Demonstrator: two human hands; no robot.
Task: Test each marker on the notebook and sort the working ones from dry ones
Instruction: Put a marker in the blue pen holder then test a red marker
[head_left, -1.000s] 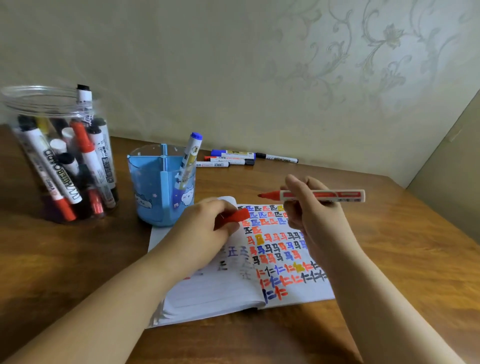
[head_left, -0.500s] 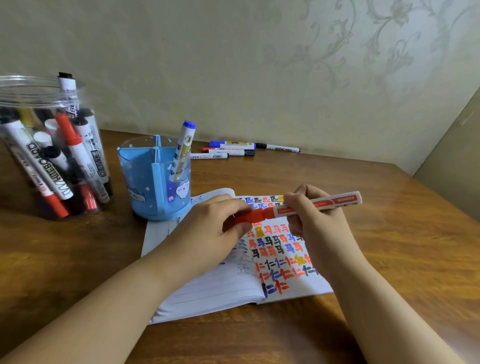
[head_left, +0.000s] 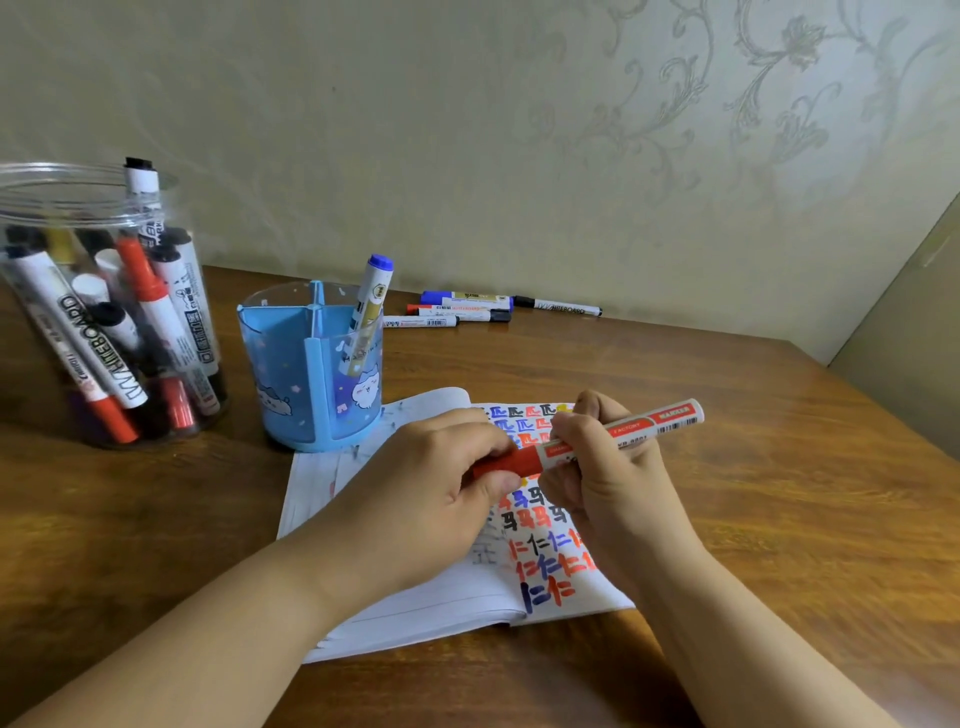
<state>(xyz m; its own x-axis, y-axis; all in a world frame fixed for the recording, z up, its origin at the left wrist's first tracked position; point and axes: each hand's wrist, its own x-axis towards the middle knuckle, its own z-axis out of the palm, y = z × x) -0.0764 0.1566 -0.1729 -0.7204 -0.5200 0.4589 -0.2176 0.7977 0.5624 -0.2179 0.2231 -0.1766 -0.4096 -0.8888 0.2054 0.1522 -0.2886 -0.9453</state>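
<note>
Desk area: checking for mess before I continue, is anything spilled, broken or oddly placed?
Nothing spilled or damaged. Only loose items: four markers lying on the table by the wall, outside the clear jar and blue holder.

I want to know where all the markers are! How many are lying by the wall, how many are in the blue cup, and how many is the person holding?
Lying by the wall: 4
In the blue cup: 1
Held in the hands: 1, the red marker
Total: 6
The clear jar holds more, too crowded to count.

Home desk corner: floral wallpaper (head_left: 727, 130), wooden table (head_left: 779, 519), cartoon pen holder (head_left: 311, 389).
</note>
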